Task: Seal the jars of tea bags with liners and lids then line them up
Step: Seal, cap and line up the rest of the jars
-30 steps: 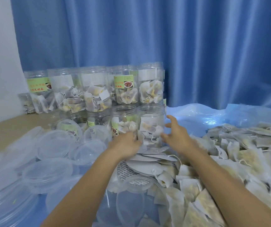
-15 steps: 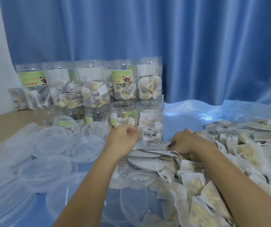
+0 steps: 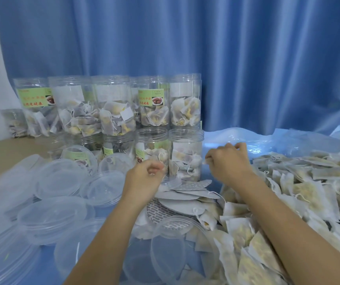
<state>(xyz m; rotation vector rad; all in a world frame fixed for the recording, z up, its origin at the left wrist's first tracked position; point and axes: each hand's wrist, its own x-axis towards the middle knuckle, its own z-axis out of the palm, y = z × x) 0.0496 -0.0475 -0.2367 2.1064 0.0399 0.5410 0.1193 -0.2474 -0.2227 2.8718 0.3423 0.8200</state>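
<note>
Hands raised, fingers curled, near jars

Two hands are shown, one left and one right. Five jars are counted in the upper tier, with a sixth partly seen behind at far left; at least five stand in the lower tier. Loose clear lids, flat liners and tea bags are heaped beyond exact counting
</note>
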